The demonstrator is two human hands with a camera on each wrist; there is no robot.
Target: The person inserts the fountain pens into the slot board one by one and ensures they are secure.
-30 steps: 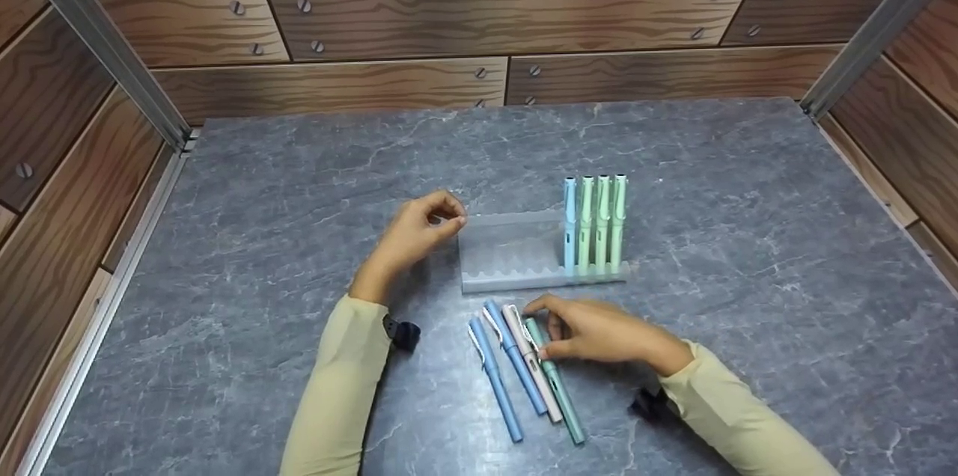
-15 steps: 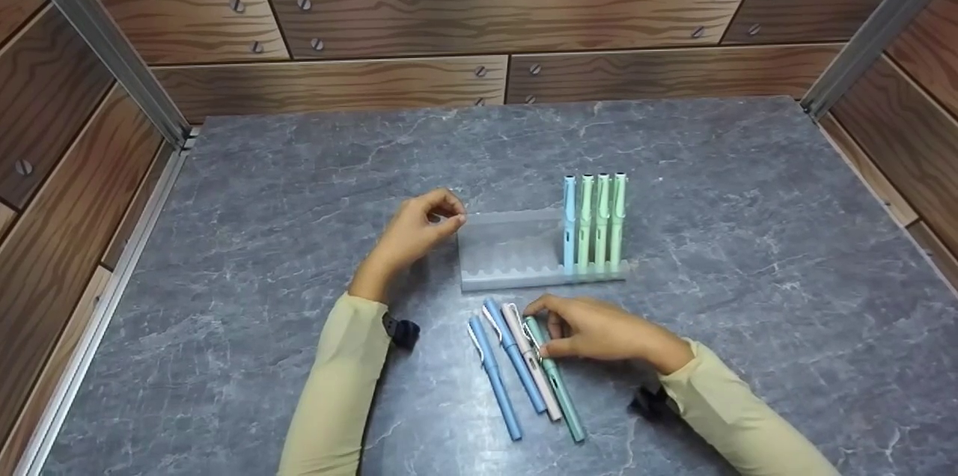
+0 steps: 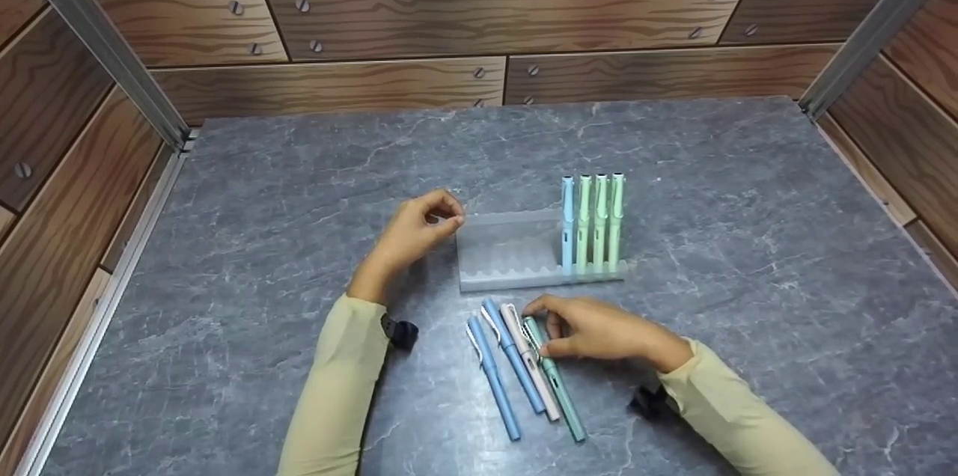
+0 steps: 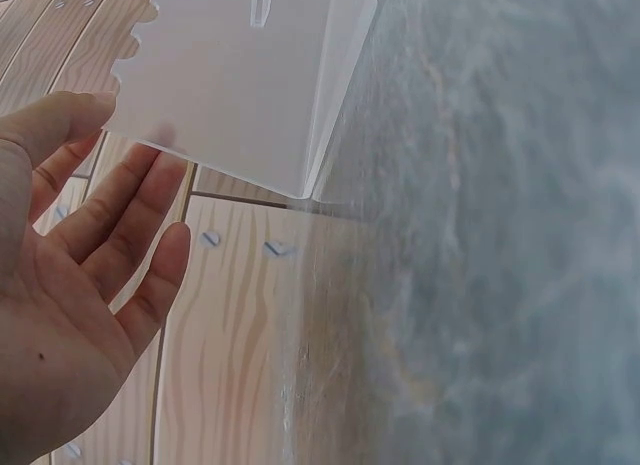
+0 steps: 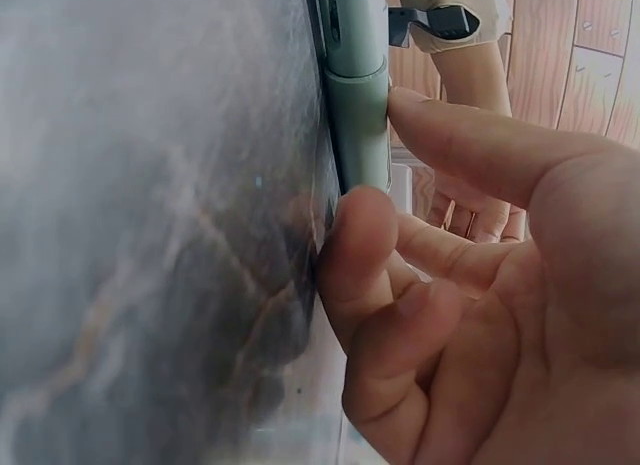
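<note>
The rack [image 3: 509,245], pinched by left fingers [image 3: 447,227], holds four pens [image 3: 584,229]; right fingers [image 3: 559,347] pinch a dark-green pen [image 3: 564,397].

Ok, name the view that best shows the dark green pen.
The head view: the dark green pen shows almost end to end, the right hand at its clip end. The right wrist view shows only a close-up section; the left wrist view, none.

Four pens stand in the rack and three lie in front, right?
Not three but four, as the head view shows: the left blue pen, right blue pen, grey pen and green pen. The standing pens in the rack do number four.
</note>
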